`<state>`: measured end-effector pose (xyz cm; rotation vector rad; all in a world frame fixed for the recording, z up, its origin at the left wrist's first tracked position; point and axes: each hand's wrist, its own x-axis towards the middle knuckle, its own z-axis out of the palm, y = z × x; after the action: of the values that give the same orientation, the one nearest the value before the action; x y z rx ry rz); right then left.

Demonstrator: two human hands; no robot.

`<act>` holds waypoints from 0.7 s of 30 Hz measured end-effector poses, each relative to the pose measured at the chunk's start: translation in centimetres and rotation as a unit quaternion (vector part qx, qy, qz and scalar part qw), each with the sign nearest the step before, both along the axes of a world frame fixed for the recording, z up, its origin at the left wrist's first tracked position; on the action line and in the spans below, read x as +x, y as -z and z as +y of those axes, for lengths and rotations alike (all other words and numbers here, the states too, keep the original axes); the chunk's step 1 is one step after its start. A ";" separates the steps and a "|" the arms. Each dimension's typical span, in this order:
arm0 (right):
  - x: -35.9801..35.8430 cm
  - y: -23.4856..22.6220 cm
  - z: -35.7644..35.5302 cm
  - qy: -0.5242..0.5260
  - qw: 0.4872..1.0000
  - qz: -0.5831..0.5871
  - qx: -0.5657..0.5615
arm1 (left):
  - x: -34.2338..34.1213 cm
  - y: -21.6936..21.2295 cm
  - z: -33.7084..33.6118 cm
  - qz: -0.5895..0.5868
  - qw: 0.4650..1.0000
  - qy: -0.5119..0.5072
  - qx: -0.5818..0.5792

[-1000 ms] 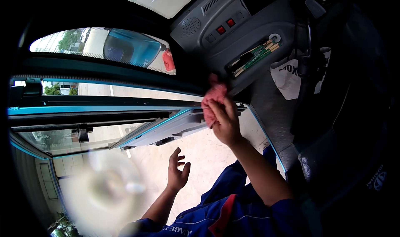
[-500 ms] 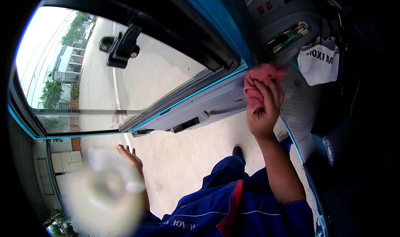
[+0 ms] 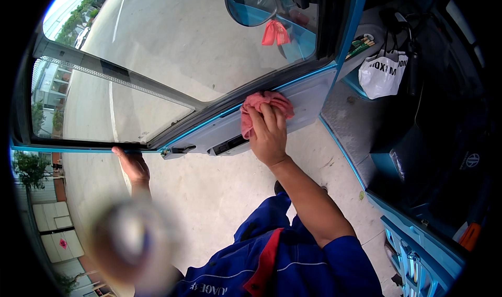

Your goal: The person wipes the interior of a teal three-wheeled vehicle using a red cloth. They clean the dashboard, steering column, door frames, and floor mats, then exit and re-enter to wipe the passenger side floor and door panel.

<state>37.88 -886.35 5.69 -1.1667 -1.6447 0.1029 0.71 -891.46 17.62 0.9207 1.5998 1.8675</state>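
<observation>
My right hand (image 3: 268, 135) grips a crumpled red cloth (image 3: 267, 105), its fingers spread over the top of it. The cloth presses against the grey inner panel of the open vehicle door (image 3: 308, 90), just below the window and beside a dark recess (image 3: 230, 145). At the door's outer edge, my left hand (image 3: 133, 166) is closed on the blue-edged window frame (image 3: 99, 149); some of its fingers are hidden behind the frame. A door latch handle (image 3: 180, 150) sits between the two hands.
A white bag (image 3: 383, 75) with black handles hangs inside the dark cab on the right. Green-and-tan items (image 3: 361, 45) lie on a shelf behind it. A round mirror (image 3: 252, 3) and red ribbon (image 3: 275, 32) show through the glass. A blurred pale round object (image 3: 133, 239) covers the lower left.
My right hand and the cloth have moved left along the door panel, away from its hinge end. My left hand has come up from free air to the door's edge. The view has shifted.
</observation>
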 end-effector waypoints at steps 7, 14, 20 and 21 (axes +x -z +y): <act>4.8 -2.2 6.1 0.219 0.973 0.076 -0.013 | 0.4 -0.2 -0.4 0.027 0.999 0.013 -0.038; -11.0 -1.6 -1.1 0.054 0.991 0.077 -0.091 | 2.6 0.6 1.9 0.012 0.997 0.000 -0.070; -12.8 -0.7 -2.1 -0.115 0.991 0.028 -0.062 | 0.1 2.5 1.4 0.016 0.992 0.054 -0.116; -11.3 -1.4 -1.4 -0.086 0.992 0.083 -0.044 | -0.9 2.4 1.0 0.030 0.992 0.044 -0.114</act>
<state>26.59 -887.79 7.12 -1.0505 -1.6023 0.3748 -0.16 -890.48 15.18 0.9381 1.7372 1.5727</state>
